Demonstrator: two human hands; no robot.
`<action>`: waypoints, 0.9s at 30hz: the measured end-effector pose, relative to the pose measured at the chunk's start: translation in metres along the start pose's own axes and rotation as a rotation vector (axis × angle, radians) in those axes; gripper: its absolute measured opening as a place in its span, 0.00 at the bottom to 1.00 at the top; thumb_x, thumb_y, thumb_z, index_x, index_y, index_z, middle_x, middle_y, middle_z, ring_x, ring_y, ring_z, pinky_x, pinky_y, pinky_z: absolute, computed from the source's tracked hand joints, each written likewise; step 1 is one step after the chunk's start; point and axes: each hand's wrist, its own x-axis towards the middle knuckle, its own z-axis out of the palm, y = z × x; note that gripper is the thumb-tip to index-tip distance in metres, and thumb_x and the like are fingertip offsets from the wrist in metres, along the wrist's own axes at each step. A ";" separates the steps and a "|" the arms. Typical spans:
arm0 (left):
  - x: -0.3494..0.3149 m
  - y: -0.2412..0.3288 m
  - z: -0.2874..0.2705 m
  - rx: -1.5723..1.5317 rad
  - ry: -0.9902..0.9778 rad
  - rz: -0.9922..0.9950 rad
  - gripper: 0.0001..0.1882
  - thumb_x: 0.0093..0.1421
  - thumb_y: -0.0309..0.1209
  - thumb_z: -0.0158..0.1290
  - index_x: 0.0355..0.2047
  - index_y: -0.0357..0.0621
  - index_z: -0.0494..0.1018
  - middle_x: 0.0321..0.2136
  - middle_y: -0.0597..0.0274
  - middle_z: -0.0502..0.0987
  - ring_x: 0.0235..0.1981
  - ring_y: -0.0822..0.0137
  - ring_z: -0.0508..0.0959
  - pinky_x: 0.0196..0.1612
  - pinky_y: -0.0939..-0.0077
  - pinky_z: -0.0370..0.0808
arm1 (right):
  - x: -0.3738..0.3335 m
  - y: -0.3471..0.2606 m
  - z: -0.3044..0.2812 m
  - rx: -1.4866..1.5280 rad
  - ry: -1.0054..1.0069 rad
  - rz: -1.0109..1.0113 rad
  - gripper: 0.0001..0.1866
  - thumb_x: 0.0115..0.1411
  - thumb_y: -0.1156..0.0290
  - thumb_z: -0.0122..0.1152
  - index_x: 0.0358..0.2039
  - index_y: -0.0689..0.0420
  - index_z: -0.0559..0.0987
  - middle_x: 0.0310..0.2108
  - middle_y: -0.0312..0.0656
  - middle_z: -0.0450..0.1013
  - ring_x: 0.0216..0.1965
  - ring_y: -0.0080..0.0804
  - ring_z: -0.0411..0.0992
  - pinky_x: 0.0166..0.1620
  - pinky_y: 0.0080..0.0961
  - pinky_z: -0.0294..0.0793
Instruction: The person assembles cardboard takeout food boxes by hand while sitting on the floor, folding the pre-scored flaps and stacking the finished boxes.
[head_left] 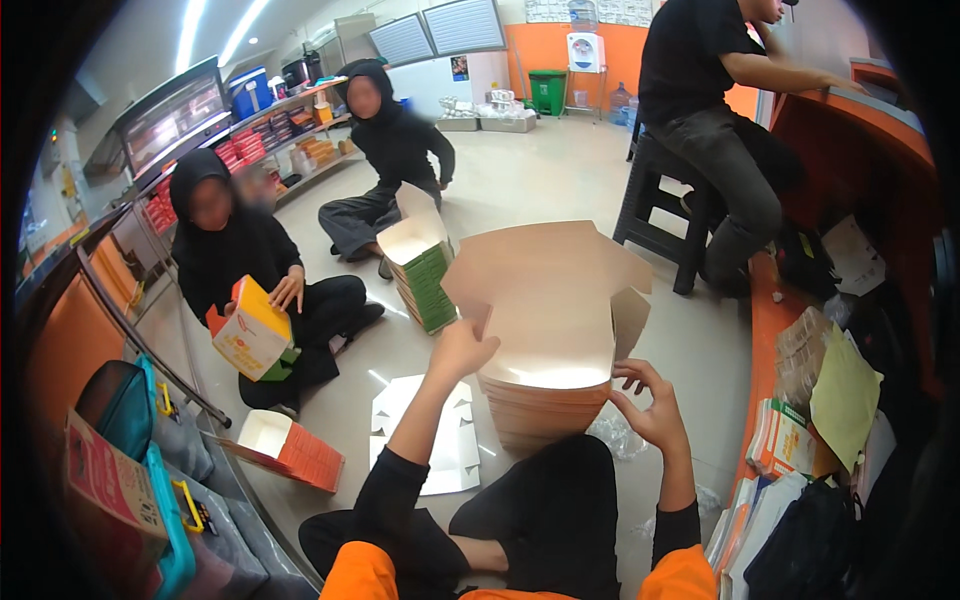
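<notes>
A tall stack of nested brown cardboard food boxes point(548, 412) stands in front of my crossed legs. The top box point(545, 330) has its wide flaps spread up and outward. My left hand point(465, 350) is closed at the left side of this box, its fingertips partly hidden by the flap. At the right front corner, my right hand point(652, 402) has bent fingers and thumb against the box edge. A flat white cardboard blank point(455, 450) lies on the floor left of the stack.
Red nested boxes point(300, 455) lie at left; green ones point(425, 285) stand farther off. A seated person holds a yellow box point(255, 330); another sits behind. Someone sits on a black stool point(660, 200) at right. Plastic wrap point(618, 435) lies by the stack.
</notes>
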 end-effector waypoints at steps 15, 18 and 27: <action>0.021 0.001 -0.007 0.149 -0.115 -0.002 0.19 0.40 0.42 0.57 0.24 0.35 0.74 0.26 0.49 0.77 0.30 0.55 0.78 0.35 0.68 0.73 | 0.009 0.009 -0.003 -0.291 0.056 -0.313 0.09 0.46 0.72 0.67 0.30 0.56 0.81 0.24 0.38 0.73 0.26 0.35 0.69 0.32 0.27 0.68; 0.021 0.000 -0.006 0.134 -0.105 -0.011 0.19 0.40 0.41 0.56 0.24 0.35 0.73 0.26 0.49 0.78 0.30 0.56 0.78 0.35 0.68 0.73 | 0.005 0.007 0.001 -0.316 0.074 -0.294 0.08 0.46 0.72 0.66 0.30 0.56 0.81 0.22 0.38 0.71 0.25 0.35 0.68 0.31 0.27 0.67; -0.022 0.056 0.026 0.429 0.529 0.427 0.23 0.51 0.45 0.56 0.34 0.35 0.73 0.27 0.45 0.78 0.33 0.50 0.79 0.37 0.63 0.75 | 0.003 0.001 -0.001 -0.328 0.049 -0.326 0.07 0.46 0.75 0.60 0.29 0.56 0.80 0.26 0.37 0.71 0.27 0.35 0.67 0.29 0.28 0.67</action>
